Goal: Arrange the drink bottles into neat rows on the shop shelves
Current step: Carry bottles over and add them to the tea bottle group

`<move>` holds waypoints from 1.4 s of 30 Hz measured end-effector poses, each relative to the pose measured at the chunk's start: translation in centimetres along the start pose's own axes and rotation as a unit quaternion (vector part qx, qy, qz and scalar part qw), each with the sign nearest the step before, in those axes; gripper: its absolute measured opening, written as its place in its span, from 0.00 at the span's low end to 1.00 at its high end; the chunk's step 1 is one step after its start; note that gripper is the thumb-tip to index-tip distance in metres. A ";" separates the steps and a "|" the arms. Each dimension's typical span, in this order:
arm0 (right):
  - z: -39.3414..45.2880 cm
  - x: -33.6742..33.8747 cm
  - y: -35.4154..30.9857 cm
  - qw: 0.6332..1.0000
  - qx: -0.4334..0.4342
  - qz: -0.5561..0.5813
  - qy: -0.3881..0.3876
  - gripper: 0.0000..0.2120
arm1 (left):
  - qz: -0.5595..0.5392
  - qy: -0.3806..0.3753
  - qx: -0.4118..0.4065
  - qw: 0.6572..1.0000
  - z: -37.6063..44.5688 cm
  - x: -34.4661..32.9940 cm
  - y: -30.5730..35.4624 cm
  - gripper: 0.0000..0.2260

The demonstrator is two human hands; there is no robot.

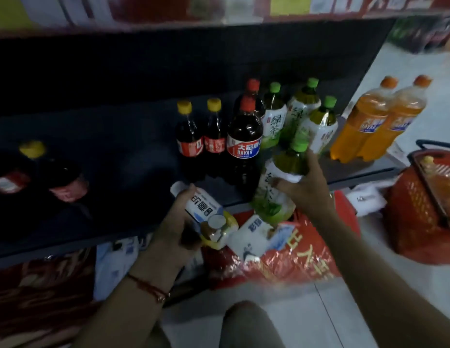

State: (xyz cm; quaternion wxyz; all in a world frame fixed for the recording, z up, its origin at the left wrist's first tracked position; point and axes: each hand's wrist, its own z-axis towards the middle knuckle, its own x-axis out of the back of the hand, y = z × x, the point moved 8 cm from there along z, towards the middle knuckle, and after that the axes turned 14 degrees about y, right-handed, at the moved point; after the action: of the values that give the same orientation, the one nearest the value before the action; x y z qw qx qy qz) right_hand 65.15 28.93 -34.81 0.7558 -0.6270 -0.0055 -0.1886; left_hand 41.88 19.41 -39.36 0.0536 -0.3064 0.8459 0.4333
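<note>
My left hand grips a white bottle with a white cap, tilted, just over the front edge of the dark shelf. My right hand holds a green tea bottle with a green cap by its upper body, at the shelf's front edge. Standing on the shelf are two cola bottles with yellow caps, two dark bottles with red caps, three green tea bottles and two orange soda bottles.
A red plastic bag on the floor below the shelf holds more bottles, a white one and a yellow-labelled one. A red shopping basket stands at the right. Two dark bottles stand blurred at the shelf's left. My knee is at the bottom.
</note>
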 end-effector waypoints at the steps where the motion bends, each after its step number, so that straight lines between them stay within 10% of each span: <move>1: -1.6 0.9 -0.5 0.998 -0.064 0.027 -0.001 0.24 | 0.001 0.038 0.012 0.999 -1.8 0.1 0.5 0.19; 10: -10.7 11.2 -19.3 0.950 -0.266 0.125 -0.100 0.34 | -0.050 0.163 0.059 0.984 -23.1 -1.8 8.7 0.12; 15: -10.2 14.7 -30.1 0.960 -0.210 0.136 -0.126 0.33 | -0.063 0.142 -0.016 0.988 -30.8 -4.0 15.4 0.50; 22: -7.2 13.2 -38.4 0.970 -0.130 0.134 -0.158 0.28 | -0.062 0.111 -0.167 0.978 -35.1 -5.1 25.0 0.37; 32: -2.5 6.1 -42.9 0.975 -0.103 0.114 -0.159 0.29 | 0.128 0.214 -0.440 0.863 -38.5 -5.7 46.0 0.07; 42: 0.4 1.9 -44.2 0.984 -0.098 0.096 -0.110 0.39 | 0.438 0.093 -0.459 0.767 -20.9 -11.9 55.6 0.21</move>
State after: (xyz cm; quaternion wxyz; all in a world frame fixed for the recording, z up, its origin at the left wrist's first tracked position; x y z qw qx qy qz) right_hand 54.12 22.50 7.52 0.7002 -0.7125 -0.0098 -0.0445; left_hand 23.72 33.28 16.76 -0.3682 0.0704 0.5893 0.7157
